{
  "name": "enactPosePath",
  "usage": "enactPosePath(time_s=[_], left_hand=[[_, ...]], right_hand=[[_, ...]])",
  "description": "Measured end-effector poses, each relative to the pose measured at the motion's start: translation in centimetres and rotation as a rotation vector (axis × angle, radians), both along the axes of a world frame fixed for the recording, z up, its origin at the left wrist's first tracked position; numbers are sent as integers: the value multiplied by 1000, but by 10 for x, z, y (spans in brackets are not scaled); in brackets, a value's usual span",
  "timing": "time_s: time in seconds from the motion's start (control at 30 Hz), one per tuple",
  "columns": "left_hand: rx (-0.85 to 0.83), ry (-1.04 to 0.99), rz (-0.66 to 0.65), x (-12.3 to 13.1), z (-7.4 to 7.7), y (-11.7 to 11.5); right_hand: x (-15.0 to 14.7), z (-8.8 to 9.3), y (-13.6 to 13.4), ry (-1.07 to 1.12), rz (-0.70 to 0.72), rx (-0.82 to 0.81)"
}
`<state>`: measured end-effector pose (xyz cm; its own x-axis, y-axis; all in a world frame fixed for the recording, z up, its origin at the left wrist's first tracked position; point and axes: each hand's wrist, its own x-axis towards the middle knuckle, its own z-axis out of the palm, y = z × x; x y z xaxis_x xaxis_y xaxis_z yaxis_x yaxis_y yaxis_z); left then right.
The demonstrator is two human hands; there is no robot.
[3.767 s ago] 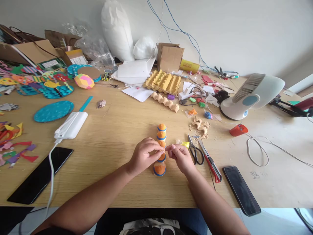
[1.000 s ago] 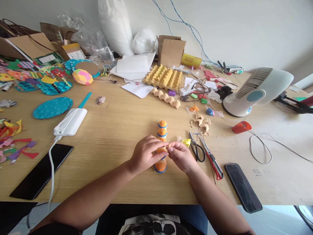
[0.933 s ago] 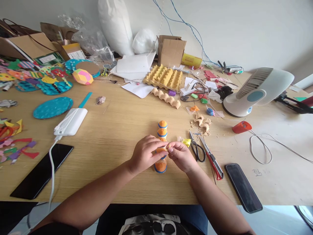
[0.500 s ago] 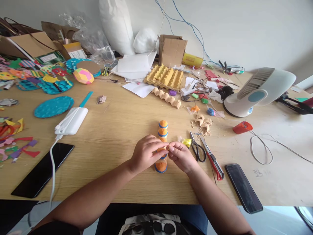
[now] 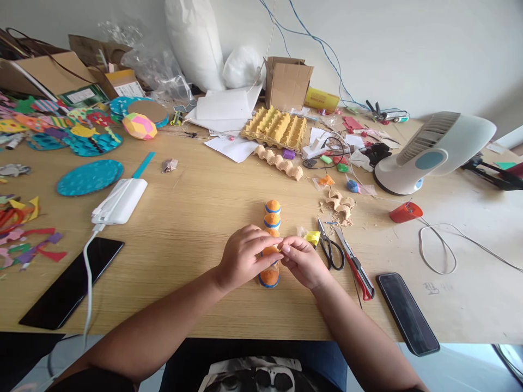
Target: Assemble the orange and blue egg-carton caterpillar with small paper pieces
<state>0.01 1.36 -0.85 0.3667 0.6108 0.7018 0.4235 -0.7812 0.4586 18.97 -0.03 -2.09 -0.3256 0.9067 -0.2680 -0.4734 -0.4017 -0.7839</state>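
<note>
A row of orange egg-carton cups (image 5: 269, 278) with blue rims lies lengthwise in front of me on the wooden table. Over its middle, my left hand (image 5: 244, 252) and my right hand (image 5: 303, 261) meet at the fingertips. Both are closed in a pinch around something tiny, perhaps a yellowish bit, too small to name. The fingers partly cover the middle cups. Just right of my right hand lie a yellow clay packet (image 5: 312, 237), black-handled scissors (image 5: 335, 254) and a red utility knife (image 5: 359, 272).
Phones (image 5: 407, 313) lie at both sides, with a white power bank (image 5: 122, 201) at left. A white fan (image 5: 433, 147) stands at right by an orange cup (image 5: 405, 212). Further back are a yellow egg tray (image 5: 275, 128), carton scraps (image 5: 340, 204) and a cardboard box (image 5: 286, 81).
Almost nothing differs. My hands stay pinched together over the orange cups, with only a slight shift of the fingertips.
</note>
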Motion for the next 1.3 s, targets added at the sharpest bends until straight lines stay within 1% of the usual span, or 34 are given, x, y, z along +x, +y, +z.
enactPosePath(time_s=[0.27, 0.5, 0.73, 0.97, 1.3], left_hand=[[91, 12, 41, -1, 3, -4], [218, 68, 62, -6, 7, -3], [170, 67, 34, -7, 6, -3], [144, 55, 51, -4, 4, -2], [151, 39, 14, -5, 7, -2]], right_hand=[[0, -2, 0, -1, 5, -17], [1, -3, 0, -5, 7, -23], [3, 1, 1, 7, 8, -1], [1, 1, 0, 1, -6, 19], [1, 0, 0, 25, 32, -26]])
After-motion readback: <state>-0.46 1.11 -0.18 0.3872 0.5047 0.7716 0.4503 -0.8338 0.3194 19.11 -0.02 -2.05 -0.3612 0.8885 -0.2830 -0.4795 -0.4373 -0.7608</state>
